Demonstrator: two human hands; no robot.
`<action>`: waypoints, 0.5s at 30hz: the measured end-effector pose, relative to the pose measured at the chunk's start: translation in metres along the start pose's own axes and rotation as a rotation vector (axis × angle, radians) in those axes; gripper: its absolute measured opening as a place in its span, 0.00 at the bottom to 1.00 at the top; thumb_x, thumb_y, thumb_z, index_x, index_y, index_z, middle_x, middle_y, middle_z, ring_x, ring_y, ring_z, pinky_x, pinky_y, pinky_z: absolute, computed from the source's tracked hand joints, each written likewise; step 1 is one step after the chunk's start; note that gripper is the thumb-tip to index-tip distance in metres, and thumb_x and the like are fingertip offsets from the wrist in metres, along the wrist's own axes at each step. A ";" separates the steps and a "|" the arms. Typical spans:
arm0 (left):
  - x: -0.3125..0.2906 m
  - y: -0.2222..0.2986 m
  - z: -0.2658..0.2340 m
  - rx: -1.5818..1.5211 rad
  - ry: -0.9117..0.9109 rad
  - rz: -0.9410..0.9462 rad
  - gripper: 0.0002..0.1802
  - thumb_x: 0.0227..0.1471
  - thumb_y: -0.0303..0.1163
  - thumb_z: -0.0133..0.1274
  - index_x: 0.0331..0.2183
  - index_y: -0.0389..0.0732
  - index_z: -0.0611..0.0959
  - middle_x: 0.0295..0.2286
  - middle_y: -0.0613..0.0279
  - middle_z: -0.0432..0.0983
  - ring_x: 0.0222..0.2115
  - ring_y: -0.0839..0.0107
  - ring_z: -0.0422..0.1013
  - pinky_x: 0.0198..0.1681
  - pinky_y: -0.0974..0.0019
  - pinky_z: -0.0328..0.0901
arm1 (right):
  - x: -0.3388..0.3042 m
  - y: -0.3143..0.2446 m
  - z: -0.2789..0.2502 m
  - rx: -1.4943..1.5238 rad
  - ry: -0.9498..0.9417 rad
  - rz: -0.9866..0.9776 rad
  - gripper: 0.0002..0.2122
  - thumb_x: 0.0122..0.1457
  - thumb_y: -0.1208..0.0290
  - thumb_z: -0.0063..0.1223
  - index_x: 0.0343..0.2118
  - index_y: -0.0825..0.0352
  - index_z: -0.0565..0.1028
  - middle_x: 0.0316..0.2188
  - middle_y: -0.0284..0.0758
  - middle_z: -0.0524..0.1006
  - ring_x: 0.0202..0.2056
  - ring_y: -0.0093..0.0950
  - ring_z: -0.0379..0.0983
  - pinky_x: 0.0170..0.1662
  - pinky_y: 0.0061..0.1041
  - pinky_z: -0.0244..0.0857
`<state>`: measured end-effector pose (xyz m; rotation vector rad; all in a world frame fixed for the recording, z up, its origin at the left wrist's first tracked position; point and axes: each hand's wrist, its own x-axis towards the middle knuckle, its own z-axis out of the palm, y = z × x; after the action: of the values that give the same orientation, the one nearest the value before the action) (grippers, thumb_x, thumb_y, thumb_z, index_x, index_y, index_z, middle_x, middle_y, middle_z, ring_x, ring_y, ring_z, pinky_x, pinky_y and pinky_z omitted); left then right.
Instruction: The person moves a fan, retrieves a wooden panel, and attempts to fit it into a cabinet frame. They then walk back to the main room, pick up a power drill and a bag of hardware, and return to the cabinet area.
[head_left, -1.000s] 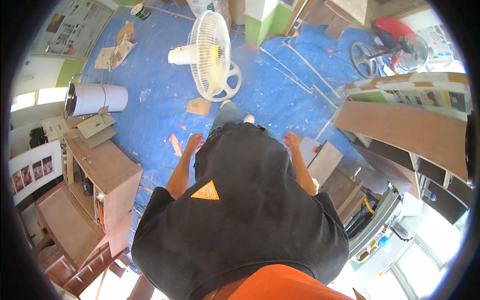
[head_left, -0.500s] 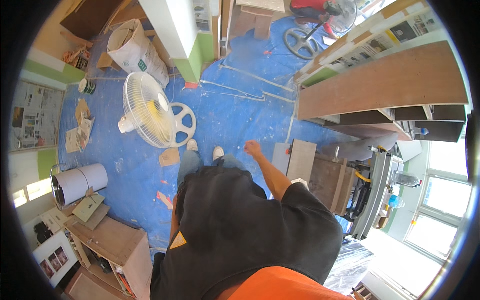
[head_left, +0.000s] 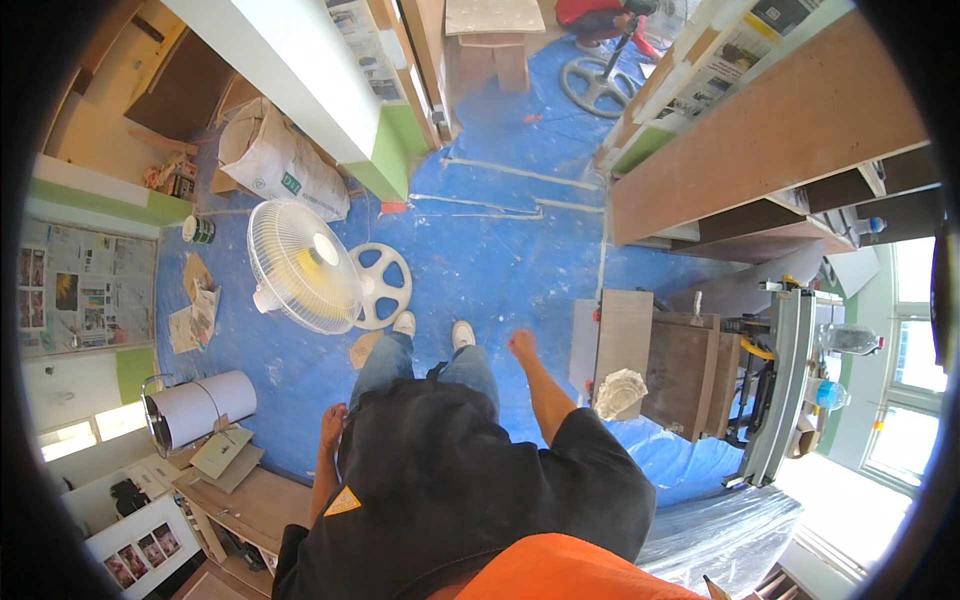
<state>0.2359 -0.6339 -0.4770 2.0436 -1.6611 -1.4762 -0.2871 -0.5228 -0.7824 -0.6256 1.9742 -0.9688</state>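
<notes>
Blue floor sheet (head_left: 500, 270), both hands (head_left: 521, 345) empty, w/ fan (head_left: 300, 265) nearby.

A white pedestal fan (head_left: 300, 268) lay tilted on the blue floor sheet (head_left: 500, 260). A white sack (head_left: 275, 160) leaned beside the green wall base, and a white paper roll (head_left: 205, 407) sat near scattered cardboard scraps (head_left: 228, 452).

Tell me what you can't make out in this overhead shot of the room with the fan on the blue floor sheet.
Head view, the only one:
- Left hand: beside the hip, too small to tell whether it holds anything.
- Right hand: small and slightly blurred; fingers not separable.
- Red machine: cut off by the top edge.
- White bag: partly behind the white and green wall edge.
- Crumpled pale thing on the wooden cabinet: too small to identify.
</notes>
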 end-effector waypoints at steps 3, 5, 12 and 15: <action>0.001 0.026 -0.007 -0.080 0.017 -0.147 0.22 0.60 0.41 0.47 0.48 0.34 0.77 0.39 0.54 0.78 0.41 0.64 0.73 0.47 0.62 0.66 | -0.016 0.036 0.005 -0.049 0.001 -0.036 0.11 0.58 0.65 0.46 0.22 0.64 0.74 0.18 0.34 0.74 0.18 0.24 0.71 0.19 0.23 0.64; 0.011 0.024 -0.008 0.002 -0.026 -0.087 0.22 0.60 0.41 0.48 0.48 0.33 0.77 0.41 0.53 0.78 0.42 0.65 0.73 0.48 0.63 0.66 | -0.035 0.031 0.000 0.000 0.004 0.144 0.09 0.57 0.65 0.48 0.25 0.64 0.75 0.19 0.35 0.75 0.19 0.24 0.72 0.20 0.24 0.65; 0.046 0.006 -0.019 0.167 -0.192 0.060 0.22 0.59 0.42 0.48 0.47 0.34 0.77 0.41 0.53 0.78 0.41 0.65 0.73 0.46 0.64 0.66 | -0.087 -0.034 -0.018 0.711 0.226 0.420 0.05 0.57 0.67 0.51 0.31 0.62 0.75 0.22 0.33 0.76 0.22 0.23 0.74 0.21 0.23 0.65; 0.036 0.039 -0.025 0.169 -0.167 -0.045 0.24 0.58 0.44 0.50 0.47 0.35 0.77 0.40 0.56 0.77 0.39 0.67 0.74 0.43 0.65 0.67 | -0.094 -0.030 -0.016 0.694 0.236 0.455 0.06 0.58 0.66 0.49 0.34 0.62 0.73 0.24 0.34 0.76 0.22 0.24 0.74 0.20 0.24 0.66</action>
<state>0.2247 -0.6897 -0.4612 2.1052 -1.8746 -1.6122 -0.2487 -0.4669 -0.7090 0.3225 1.6932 -1.3600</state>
